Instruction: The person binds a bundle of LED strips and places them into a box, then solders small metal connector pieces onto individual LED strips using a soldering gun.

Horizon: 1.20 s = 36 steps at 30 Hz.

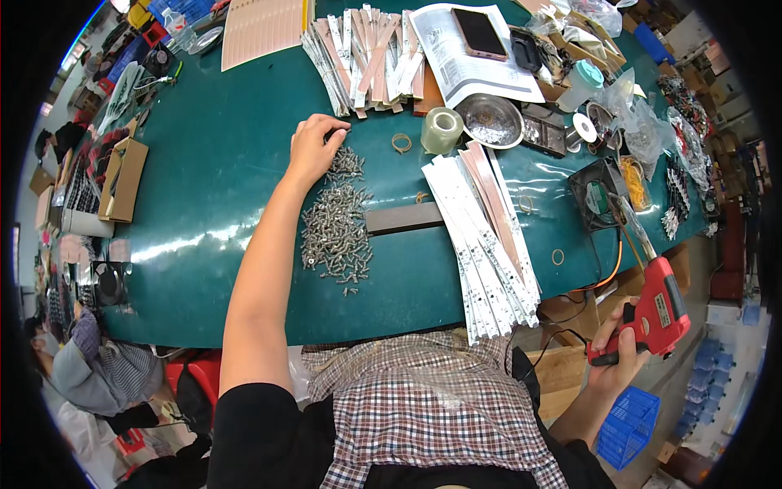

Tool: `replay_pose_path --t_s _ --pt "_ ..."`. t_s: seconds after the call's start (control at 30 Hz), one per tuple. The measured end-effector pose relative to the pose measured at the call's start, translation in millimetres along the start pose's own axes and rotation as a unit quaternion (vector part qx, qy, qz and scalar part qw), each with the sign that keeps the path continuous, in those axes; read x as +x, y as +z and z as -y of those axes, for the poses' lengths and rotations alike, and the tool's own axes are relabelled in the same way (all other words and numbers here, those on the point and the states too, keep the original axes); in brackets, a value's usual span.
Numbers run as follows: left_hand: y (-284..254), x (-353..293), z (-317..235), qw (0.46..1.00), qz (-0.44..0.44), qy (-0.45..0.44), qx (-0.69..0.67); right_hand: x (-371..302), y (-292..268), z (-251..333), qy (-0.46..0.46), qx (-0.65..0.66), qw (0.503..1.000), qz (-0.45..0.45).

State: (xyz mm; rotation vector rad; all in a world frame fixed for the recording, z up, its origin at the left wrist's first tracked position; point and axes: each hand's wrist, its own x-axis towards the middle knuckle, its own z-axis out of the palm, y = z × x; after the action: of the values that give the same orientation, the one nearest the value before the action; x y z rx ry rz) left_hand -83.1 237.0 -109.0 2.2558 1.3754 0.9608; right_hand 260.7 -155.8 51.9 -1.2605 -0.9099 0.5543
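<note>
My right hand [623, 346] grips a red and black soldering gun [661, 308] beyond the table's right front edge. The gun's long tip points up toward a small black fan [595, 194]. My left hand [316, 148] is over the table with its fingers curled together, just above a heap of small silvery metal parts [338, 228]. What its fingertips hold, if anything, is too small to make out. A bundle of pale strip circuit boards [364, 57] lies just past those fingertips. More white strip boards [481, 244] fan out right of the heap, overhanging the front edge.
A dark bar [405, 218] lies between heap and boards. Behind stand a roll of clear tape [441, 130], a round metal dish [490, 121] and a phone [479, 33] on a paper sheet. Cables hang near the fan. Another person [106, 367] sits at the left.
</note>
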Motion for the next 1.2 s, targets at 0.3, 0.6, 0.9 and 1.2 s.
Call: replay_pose_path --t_s 0.3,0.6,0.9,1.2 --pt "-29.4 -49.9 -37.2 0.991 0.126 0.02 -0.027 3.9 17.3 -6.9 0.011 0.004 0.999 0.033" --pt "-67.3 -132.3 -80.3 0.99 0.132 0.044 0.018 1.6 32.7 -7.0 0.022 0.015 0.997 0.07" --pt "-52.2 -144.9 -62.0 0.994 0.028 0.064 0.09 -1.2 50.8 -7.1 0.024 0.036 0.994 0.105" --pt "-29.7 -88.4 -49.9 0.993 -0.078 0.047 0.073 -14.1 55.2 3.3 0.006 -0.02 0.995 0.093"
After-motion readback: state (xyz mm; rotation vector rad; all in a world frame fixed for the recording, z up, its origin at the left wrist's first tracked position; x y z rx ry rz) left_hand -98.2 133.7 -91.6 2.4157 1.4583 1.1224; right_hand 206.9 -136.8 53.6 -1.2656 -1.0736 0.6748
